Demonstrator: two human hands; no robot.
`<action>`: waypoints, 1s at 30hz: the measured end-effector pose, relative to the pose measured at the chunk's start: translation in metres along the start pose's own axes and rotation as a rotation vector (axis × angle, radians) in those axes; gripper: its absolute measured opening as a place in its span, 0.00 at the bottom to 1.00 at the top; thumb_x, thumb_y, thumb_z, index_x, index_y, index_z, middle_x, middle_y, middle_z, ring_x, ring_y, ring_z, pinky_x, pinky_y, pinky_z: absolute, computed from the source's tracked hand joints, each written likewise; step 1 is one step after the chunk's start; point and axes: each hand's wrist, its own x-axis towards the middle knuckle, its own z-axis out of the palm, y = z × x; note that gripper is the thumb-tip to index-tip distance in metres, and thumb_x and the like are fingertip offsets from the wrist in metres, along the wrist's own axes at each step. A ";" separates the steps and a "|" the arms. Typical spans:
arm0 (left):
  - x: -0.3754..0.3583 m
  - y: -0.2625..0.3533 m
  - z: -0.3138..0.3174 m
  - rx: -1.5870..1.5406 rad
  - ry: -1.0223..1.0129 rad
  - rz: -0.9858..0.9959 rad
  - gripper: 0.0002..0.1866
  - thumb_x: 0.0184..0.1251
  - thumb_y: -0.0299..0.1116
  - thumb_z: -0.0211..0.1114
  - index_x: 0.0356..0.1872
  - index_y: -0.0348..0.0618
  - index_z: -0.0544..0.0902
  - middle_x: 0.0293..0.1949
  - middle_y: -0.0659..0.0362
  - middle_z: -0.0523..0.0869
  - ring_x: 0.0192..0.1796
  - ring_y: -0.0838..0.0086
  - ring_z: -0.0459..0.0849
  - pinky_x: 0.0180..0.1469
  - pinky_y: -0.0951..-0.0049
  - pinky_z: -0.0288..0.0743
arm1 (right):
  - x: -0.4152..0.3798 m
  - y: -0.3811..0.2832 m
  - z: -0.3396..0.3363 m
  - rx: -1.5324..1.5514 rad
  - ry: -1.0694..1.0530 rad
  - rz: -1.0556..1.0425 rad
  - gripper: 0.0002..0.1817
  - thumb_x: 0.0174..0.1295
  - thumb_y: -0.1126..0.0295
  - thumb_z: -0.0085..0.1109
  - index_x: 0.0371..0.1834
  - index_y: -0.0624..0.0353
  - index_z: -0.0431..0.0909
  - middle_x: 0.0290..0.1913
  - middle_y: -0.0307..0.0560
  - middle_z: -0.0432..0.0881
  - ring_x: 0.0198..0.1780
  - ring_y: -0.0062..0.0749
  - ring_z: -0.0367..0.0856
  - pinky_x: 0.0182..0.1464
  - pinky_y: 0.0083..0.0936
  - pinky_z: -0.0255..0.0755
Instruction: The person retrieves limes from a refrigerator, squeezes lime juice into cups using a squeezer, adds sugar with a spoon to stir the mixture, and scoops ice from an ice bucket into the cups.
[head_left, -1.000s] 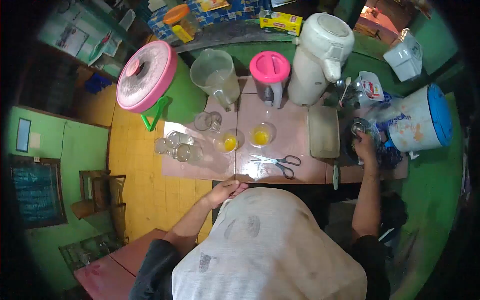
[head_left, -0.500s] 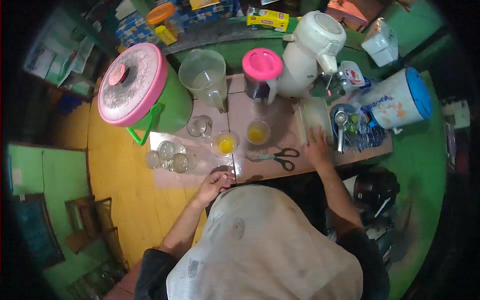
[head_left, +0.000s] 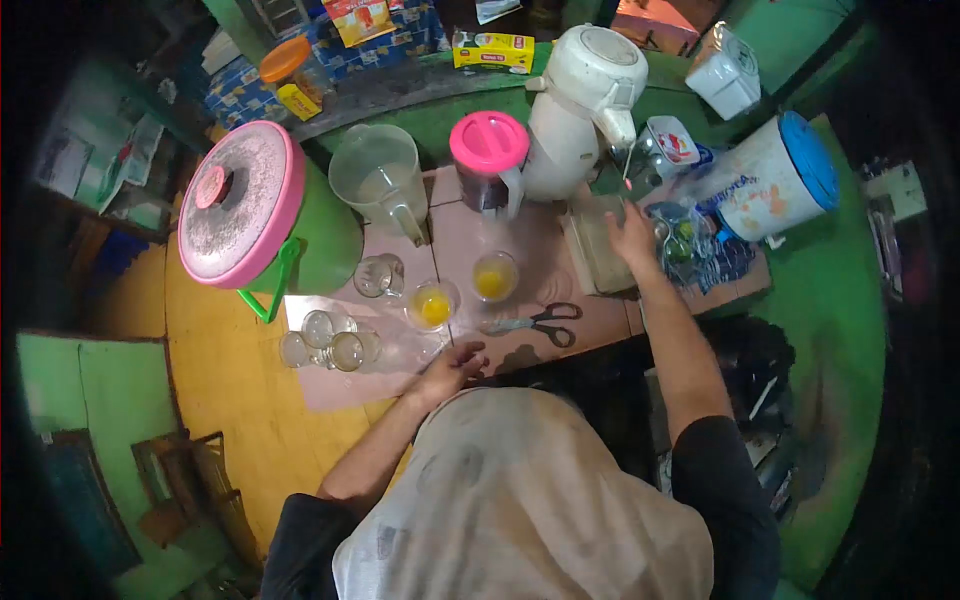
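Note:
My left hand (head_left: pixel 458 368) rests near the table's front edge, fingers apart and holding nothing. My right hand (head_left: pixel 632 238) reaches over the right side of a pale rectangular container (head_left: pixel 592 250), close to a small pink-tipped stick (head_left: pixel 628 184); whether its fingers hold anything is hard to make out. Between the hands stand two glasses with yellow contents, one at the left (head_left: pixel 433 307) and one at the right (head_left: pixel 494 278). Scissors (head_left: pixel 545 325) lie in front of them. A metal squeezer and green fruit (head_left: pixel 684 232) are partly visible right of my right hand.
A green bucket with a pink-rimmed lid (head_left: pixel 330 225), a clear pitcher (head_left: pixel 378 180), a pink-lidded jug (head_left: pixel 489 150) and a white thermos (head_left: pixel 565 145) stand behind. Several empty glasses (head_left: pixel 330 338) are at the left. A blue-lidded container (head_left: pixel 775 185) leans at the right.
My right hand has moved up from the front of the pale container to its back right side. My left hand has shifted slightly right and its fingers have spread. The view has shifted.

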 end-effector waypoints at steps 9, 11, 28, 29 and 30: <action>0.089 0.015 0.066 -0.298 0.471 0.309 0.37 0.60 0.23 0.71 0.68 0.38 0.61 0.52 0.55 0.77 0.47 0.73 0.80 0.47 0.72 0.79 | 0.016 0.013 0.051 -0.076 -0.102 -0.025 0.53 0.45 0.44 0.75 0.70 0.65 0.62 0.67 0.68 0.65 0.71 0.65 0.57 0.69 0.49 0.59; 0.105 0.032 0.075 -0.174 0.587 0.469 0.36 0.59 0.23 0.72 0.66 0.38 0.62 0.54 0.54 0.77 0.50 0.70 0.81 0.50 0.71 0.78 | 0.029 0.007 0.047 -0.045 -0.188 -0.065 0.50 0.44 0.46 0.76 0.66 0.64 0.65 0.64 0.67 0.67 0.68 0.63 0.60 0.68 0.49 0.60; 0.112 0.067 0.088 0.728 0.956 0.815 0.41 0.49 0.29 0.78 0.66 0.39 0.66 0.62 0.46 0.73 0.66 0.57 0.72 0.67 0.60 0.68 | 0.007 0.016 -0.073 0.708 0.233 -0.298 0.21 0.57 0.66 0.70 0.49 0.59 0.72 0.43 0.49 0.78 0.43 0.39 0.78 0.50 0.35 0.73; 0.108 0.074 0.091 0.729 0.939 0.820 0.41 0.49 0.29 0.78 0.66 0.39 0.66 0.62 0.46 0.73 0.66 0.57 0.72 0.67 0.60 0.68 | 0.001 0.031 -0.091 0.783 0.274 -0.192 0.18 0.60 0.67 0.67 0.49 0.59 0.72 0.43 0.46 0.78 0.44 0.35 0.78 0.51 0.33 0.73; 0.102 0.081 0.094 0.762 0.924 0.829 0.41 0.49 0.28 0.78 0.66 0.39 0.66 0.63 0.47 0.73 0.67 0.57 0.72 0.67 0.60 0.69 | 0.000 0.043 -0.114 0.752 0.416 -0.165 0.16 0.64 0.68 0.63 0.51 0.59 0.72 0.44 0.45 0.77 0.45 0.33 0.77 0.52 0.31 0.72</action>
